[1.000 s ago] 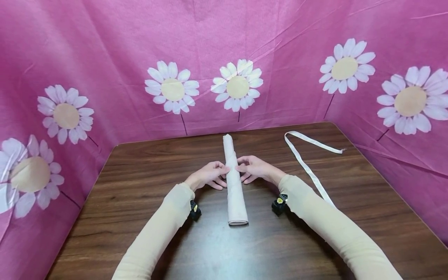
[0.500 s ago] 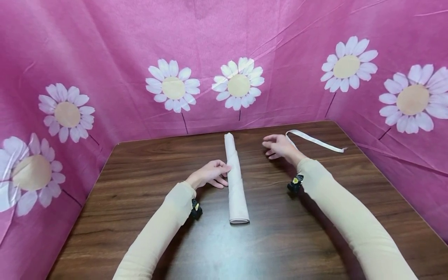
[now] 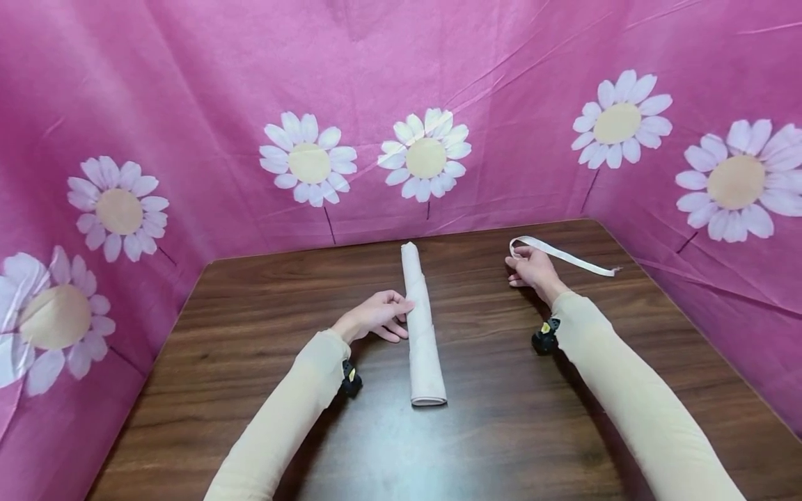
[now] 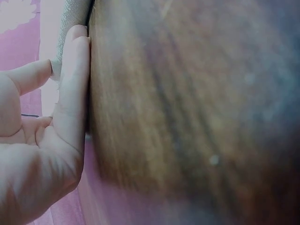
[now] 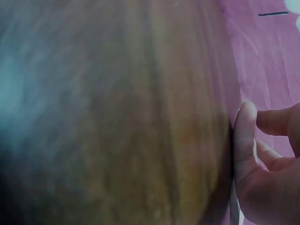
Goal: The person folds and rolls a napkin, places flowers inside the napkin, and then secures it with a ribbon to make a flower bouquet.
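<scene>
A pale rolled-up cloth (image 3: 425, 348) lies lengthwise on the wooden table, its layered end toward me. My left hand (image 3: 379, 316) rests at its left side, the thumb touching the roll and the fairly straight fingers low along the tabletop. In the left wrist view the cloth's woven edge (image 4: 70, 28) meets the thumb tip and fingertips. Farther right, my right hand (image 3: 532, 270) is at the bend of a white fabric strap (image 3: 570, 257), thumb and fingers apart. Whether it touches the strap cannot be made out; the strap's nearer length is hidden by the hand and arm.
The brown wood-grain table (image 3: 263, 390) ends at the back against a pink curtain (image 3: 250, 56) printed with white daisies. This curtain also stands along the left and right sides. A small black wrist camera (image 3: 545, 337) sits under the right sleeve; another is on the left.
My right hand has left the cloth roll and moved right and away from me to the white strap. The left hand has stayed at the roll.
</scene>
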Demonstrator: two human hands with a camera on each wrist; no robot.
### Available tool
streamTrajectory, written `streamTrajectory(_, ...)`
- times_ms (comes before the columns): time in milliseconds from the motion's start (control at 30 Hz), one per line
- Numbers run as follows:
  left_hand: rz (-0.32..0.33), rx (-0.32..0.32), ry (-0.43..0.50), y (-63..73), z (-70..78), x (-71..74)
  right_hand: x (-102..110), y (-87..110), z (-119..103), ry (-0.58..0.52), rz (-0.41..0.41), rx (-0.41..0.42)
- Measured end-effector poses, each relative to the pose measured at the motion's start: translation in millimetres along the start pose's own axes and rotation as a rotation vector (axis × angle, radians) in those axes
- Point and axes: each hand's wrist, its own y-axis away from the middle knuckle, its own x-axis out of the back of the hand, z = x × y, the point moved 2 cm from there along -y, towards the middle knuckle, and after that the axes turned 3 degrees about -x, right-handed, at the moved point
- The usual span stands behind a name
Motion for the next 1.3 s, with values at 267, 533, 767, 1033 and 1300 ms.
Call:
streamTrajectory(267, -0.011, 0.001, 0.018, 0.2, -6.8, -3.2, 3.5, -0.1, 6.0, 0.06, 0.015, -0.025)
streamTrajectory(533, -0.008, 0.001, 0.003, 2.0, -4.9, -2.4, 8.3, -5.2, 6.5, 0.081, -0.012, -0.014)
streamTrajectory(767, -0.004, 0.004, 0.001, 2.0, -1.8, 1.8, 4.2, -8.6, 0.3, 0.117, -0.019, 0.027)
streamTrajectory(1033, -0.001, 0.004, 0.0, 1.2, -2.3, 2.8, 2.0, -9.4, 0.1, 0.151, -0.027, 0.029)
streamTrajectory(1300, -0.002, -0.003, -0.007, 0.1, -0.9, 2.3, 1.4, -8.9, -3.2, 0.216, -0.06, 0.009)
